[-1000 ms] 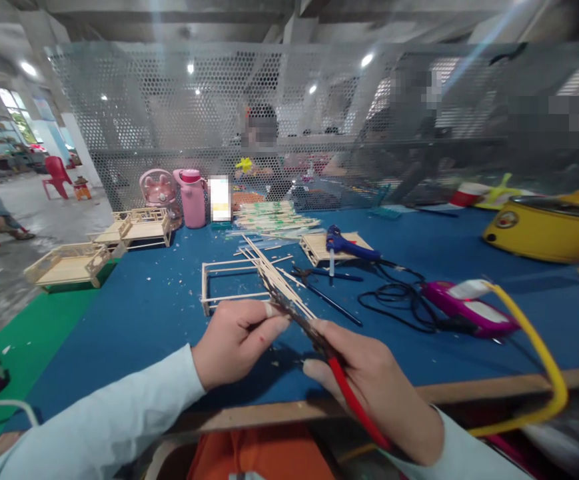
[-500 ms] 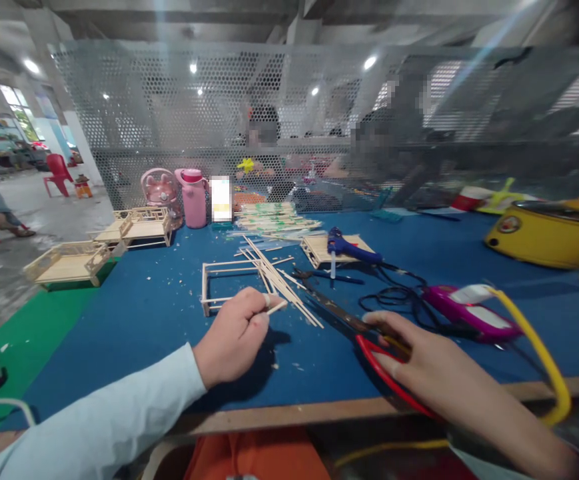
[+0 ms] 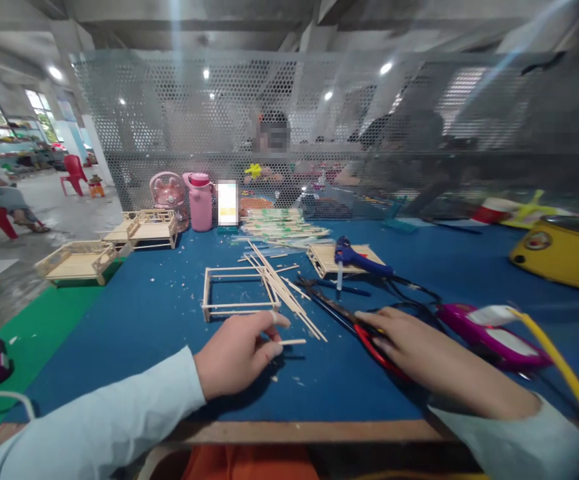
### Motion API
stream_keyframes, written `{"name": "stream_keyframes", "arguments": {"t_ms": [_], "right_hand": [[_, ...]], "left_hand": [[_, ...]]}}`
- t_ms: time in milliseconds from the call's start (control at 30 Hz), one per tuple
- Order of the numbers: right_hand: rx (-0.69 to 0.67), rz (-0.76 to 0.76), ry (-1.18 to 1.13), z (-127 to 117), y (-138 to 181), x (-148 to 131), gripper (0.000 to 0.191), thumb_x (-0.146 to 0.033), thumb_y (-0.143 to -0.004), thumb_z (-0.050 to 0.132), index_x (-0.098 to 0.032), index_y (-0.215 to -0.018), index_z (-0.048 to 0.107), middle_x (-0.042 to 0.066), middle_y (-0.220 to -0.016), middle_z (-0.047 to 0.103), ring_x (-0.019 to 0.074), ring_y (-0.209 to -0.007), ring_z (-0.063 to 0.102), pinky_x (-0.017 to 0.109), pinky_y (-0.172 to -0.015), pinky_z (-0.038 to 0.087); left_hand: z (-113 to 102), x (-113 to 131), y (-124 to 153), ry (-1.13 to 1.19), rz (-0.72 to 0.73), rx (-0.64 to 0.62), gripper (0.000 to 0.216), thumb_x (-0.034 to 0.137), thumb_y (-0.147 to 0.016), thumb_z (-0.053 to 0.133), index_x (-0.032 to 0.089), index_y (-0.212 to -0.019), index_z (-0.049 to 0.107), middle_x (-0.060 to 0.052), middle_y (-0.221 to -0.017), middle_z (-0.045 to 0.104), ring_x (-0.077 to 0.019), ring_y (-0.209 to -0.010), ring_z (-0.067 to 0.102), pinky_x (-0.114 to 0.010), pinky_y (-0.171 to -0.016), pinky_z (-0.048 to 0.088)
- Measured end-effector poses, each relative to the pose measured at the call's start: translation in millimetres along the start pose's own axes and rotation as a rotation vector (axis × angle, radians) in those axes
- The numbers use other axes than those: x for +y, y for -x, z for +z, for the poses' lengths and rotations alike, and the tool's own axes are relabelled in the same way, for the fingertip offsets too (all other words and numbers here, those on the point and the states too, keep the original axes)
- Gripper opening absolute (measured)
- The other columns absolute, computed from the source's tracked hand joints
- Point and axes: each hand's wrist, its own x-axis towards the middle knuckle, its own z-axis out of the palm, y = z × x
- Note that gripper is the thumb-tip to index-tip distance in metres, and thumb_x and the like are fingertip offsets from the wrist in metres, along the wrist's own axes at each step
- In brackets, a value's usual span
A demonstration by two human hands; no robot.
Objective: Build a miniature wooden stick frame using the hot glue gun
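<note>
A short wooden stick (image 3: 293,342) is pinched between the thumb and fingers of my left hand (image 3: 239,353), just above the blue tabletop. Behind that hand stands a small rectangular frame of wooden sticks (image 3: 239,308). My right hand (image 3: 404,340) is closed on a pair of scissors (image 3: 336,308) with red handles and dark blades, which lie low over the table and point away to the left. Loose long sticks (image 3: 286,293) lie crossed between the frame and the scissors.
A blue glue gun (image 3: 362,257) rests on a small wooden piece (image 3: 323,260). Purple device (image 3: 494,333) and yellow pot (image 3: 564,250) are right. Finished-looking wooden pieces (image 3: 76,260), a pink bottle (image 3: 200,203) and bundled sticks (image 3: 279,223) stand behind. A perforated metal screen (image 3: 169,113) closes the back.
My left hand has come slightly nearer with the stick and its fingers have loosened a little. My right hand has lowered the scissors toward the table. The view has shifted a little.
</note>
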Motion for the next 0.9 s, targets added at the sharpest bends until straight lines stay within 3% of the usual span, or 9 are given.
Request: {"name": "stream_keyframes", "arguments": {"t_ms": [133, 233, 333, 467, 500, 567, 700, 800, 900], "right_hand": [[0.186, -0.265, -0.129, -16, -12, -55, 0.035, -0.029, -0.089, 0.041, -0.019, -0.117, 0.060, 0.011, -0.108, 0.068, 0.0237, -0.097, 0.064, 0.036, -0.081, 0.052], [0.200, -0.416, -0.267, -19, -27, -85, 0.029, -0.028, -0.092, 0.038, -0.021, -0.102, 0.065, 0.006, -0.093, 0.072, 0.0180, -0.084, 0.067, 0.028, -0.073, 0.053], [0.213, -0.456, -0.308, -13, -49, -90, 0.028, -0.026, -0.092, 0.038, -0.021, -0.092, 0.066, 0.004, -0.079, 0.072, 0.0158, -0.071, 0.067, 0.024, -0.062, 0.050], [0.298, -0.381, -0.304, 2, -69, -79, 0.025, -0.029, -0.090, 0.041, -0.021, -0.090, 0.065, 0.004, -0.083, 0.072, 0.0177, -0.073, 0.067, 0.027, -0.063, 0.050], [0.343, -0.348, -0.327, 7, -70, -78, 0.025, -0.029, -0.090, 0.042, -0.022, -0.089, 0.066, 0.005, -0.088, 0.071, 0.0184, -0.079, 0.067, 0.028, -0.067, 0.050], [0.423, -0.295, -0.375, 15, -69, -79, 0.026, -0.030, -0.090, 0.042, -0.021, -0.085, 0.066, 0.007, -0.097, 0.068, 0.0196, -0.089, 0.064, 0.031, -0.076, 0.050], [0.421, -0.276, -0.413, 24, -64, -86, 0.024, -0.029, -0.089, 0.045, -0.020, -0.081, 0.065, 0.007, -0.087, 0.062, 0.0183, -0.083, 0.060, 0.031, -0.073, 0.049], [0.371, -0.303, -0.430, 25, -65, -88, 0.021, -0.027, -0.089, 0.045, -0.019, -0.082, 0.064, 0.006, -0.081, 0.061, 0.0171, -0.077, 0.059, 0.030, -0.070, 0.048], [0.333, -0.295, -0.425, 23, -67, -87, 0.021, -0.026, -0.090, 0.044, -0.019, -0.082, 0.063, 0.005, -0.081, 0.061, 0.0171, -0.077, 0.058, 0.031, -0.070, 0.046]], "left_hand": [[-12, 5, -6, -0.078, 0.055, -0.010, 0.030, 0.017, -0.083, 0.053, 0.020, -0.113, 0.055, -0.002, -0.086, 0.067, -0.0135, -0.071, 0.060, -0.023, -0.066, 0.045], [-22, 7, -14, -0.097, 0.091, 0.004, 0.034, 0.018, -0.084, 0.053, 0.020, -0.117, 0.052, -0.002, -0.086, 0.068, -0.0128, -0.068, 0.061, -0.022, -0.064, 0.046], [-38, 4, -18, -0.137, 0.130, 0.047, 0.033, 0.021, -0.083, 0.055, 0.019, -0.116, 0.054, -0.004, -0.092, 0.068, -0.0143, -0.077, 0.063, -0.024, -0.070, 0.048], [-75, -18, -15, -0.194, 0.117, 0.454, 0.024, 0.028, -0.085, 0.052, 0.016, -0.105, 0.059, -0.007, -0.102, 0.065, -0.0165, -0.094, 0.059, -0.028, -0.085, 0.044], [-83, -27, -13, -0.179, 0.054, 0.592, 0.022, 0.027, -0.087, 0.047, 0.015, -0.101, 0.060, -0.005, -0.094, 0.065, -0.0145, -0.085, 0.059, -0.026, -0.080, 0.045], [-94, -46, -7, -0.165, -0.057, 0.700, 0.024, 0.030, -0.088, 0.044, 0.015, -0.097, 0.060, -0.002, -0.078, 0.062, -0.0118, -0.067, 0.054, -0.022, -0.065, 0.044], [-88, -75, 7, -0.118, -0.175, 0.506, 0.029, 0.033, -0.088, 0.041, 0.014, -0.096, 0.061, 0.002, -0.063, 0.053, -0.0107, -0.056, 0.048, -0.021, -0.057, 0.039], [-77, -76, 17, -0.094, -0.183, 0.370, 0.035, 0.036, -0.090, 0.036, 0.015, -0.098, 0.062, 0.003, -0.059, 0.050, -0.0109, -0.054, 0.046, -0.022, -0.056, 0.038], [-70, -68, 25, -0.120, -0.176, 0.349, 0.035, 0.035, -0.091, 0.034, 0.015, -0.098, 0.062, 0.001, -0.064, 0.054, -0.0119, -0.060, 0.050, -0.022, -0.061, 0.040]]}}
